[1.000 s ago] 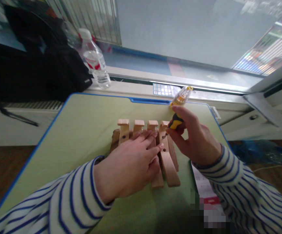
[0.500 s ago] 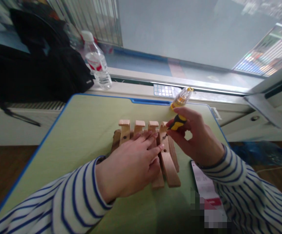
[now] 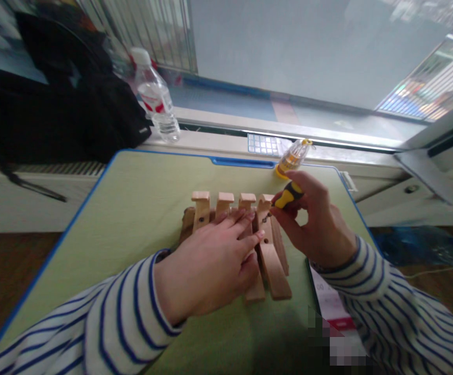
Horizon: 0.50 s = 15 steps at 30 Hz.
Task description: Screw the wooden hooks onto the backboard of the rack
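Observation:
Several light wooden pieces with hooked far ends lie side by side across a darker wooden base; the rightmost wooden piece (image 3: 275,273) shows a dark hole, with a screw close to it. My left hand (image 3: 214,255) lies flat over the middle pieces, fingers stretched out, one fingertip touching the rightmost piece. Between thumb and fingers, my right hand (image 3: 320,219) grips a short yellow-and-black screwdriver (image 3: 288,196). It is tilted, with its tip down at the screw on the rightmost piece. The left hand hides much of the base (image 3: 187,223).
The pieces rest on a pale green table (image 3: 140,198) with a blue rim. A phone (image 3: 331,302) lies beneath my right forearm. At the far edge is a clear container with yellow ends (image 3: 293,158). A water bottle (image 3: 158,99) and black bag (image 3: 65,109) stand by the window.
My right hand has turned slightly, rotating the screwdriver's handle a little. The left hand stays in place on the wooden pieces.

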{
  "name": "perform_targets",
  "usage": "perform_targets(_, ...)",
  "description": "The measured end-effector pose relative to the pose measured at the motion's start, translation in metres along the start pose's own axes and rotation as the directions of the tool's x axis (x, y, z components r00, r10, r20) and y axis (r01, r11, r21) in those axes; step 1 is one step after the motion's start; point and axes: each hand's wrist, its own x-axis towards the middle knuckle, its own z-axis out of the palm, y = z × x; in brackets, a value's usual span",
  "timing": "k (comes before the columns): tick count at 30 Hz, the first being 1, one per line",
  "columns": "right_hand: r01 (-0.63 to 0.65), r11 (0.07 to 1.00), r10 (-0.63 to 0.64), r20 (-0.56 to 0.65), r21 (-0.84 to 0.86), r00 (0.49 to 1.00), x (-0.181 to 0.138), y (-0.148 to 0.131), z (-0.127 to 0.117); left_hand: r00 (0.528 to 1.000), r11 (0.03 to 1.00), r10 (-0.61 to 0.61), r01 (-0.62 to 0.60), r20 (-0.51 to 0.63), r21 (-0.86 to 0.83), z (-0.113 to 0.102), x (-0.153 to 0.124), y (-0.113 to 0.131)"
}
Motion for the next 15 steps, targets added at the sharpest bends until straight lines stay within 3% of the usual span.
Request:
perform_targets(10,0.044,0.996,-0.043,-0.021,0.076,0.999,0.0017,0.0044,0.0072,1.000,1.000,-0.001,0.001,0.010,0.003,-0.0012,-0.0001,0.0008)
perform_targets(15,-0.005,0.989,-0.003,0.049,0.149,0.999,0.0035,0.0029,0.0026,1.000,1.000,0.012,-0.013,0.011,0.021,-0.0014,-0.0012,0.0000)
